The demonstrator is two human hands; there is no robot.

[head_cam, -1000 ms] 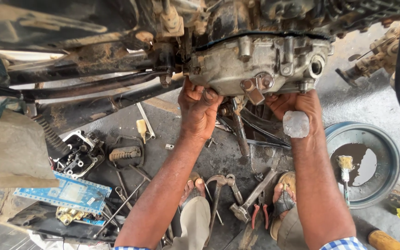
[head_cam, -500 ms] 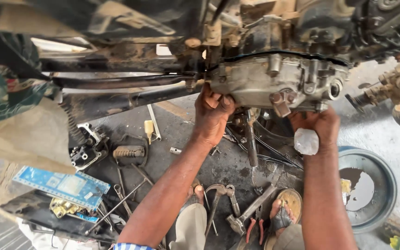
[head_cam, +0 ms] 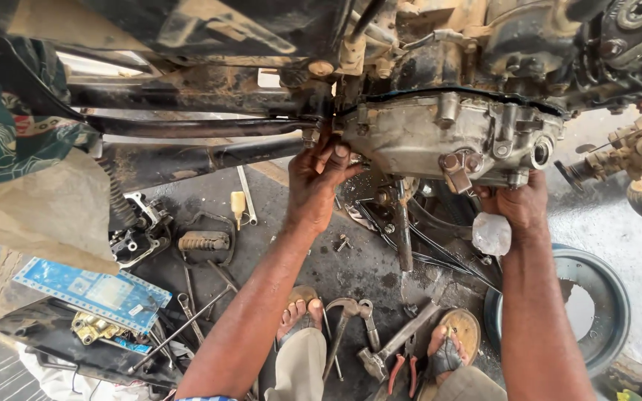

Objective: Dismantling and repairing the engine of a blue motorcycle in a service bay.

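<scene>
The setting is an oil-stained grey concrete workshop floor, seen from under a raised motorcycle, with hand tools scattered about.

Fingers of the left hand: curled and pressed together against the left end of the grimy silver cast-aluminium engine crankcase, thumb up beside the seam, at the point where the black frame tube meets the casing. I cannot tell whether they pinch a fastener there. Fingers of the right hand: hooked up under the casing's lower right edge, closed against it; their tips are hidden. A crumpled whitish translucent wad sits at the right wrist, just below the hand.

The crankcase lies directly above both hands, its long axis running left to right across the view, and each hand bears on one end. The left hand is nearer the frame junction, the right nearer the round port at the far end. The casing is dirt-caked, bolted at the flange, with a dark gasket line along its upper seam and a stubby shaft projecting beneath.

Further out: a round grey metal drain pan with dark oil stands near the right forearm. Red-handled pliers and a steel adjustable spanner lie between the sandalled feet. A blue printed flat carton lies well to the left.
</scene>
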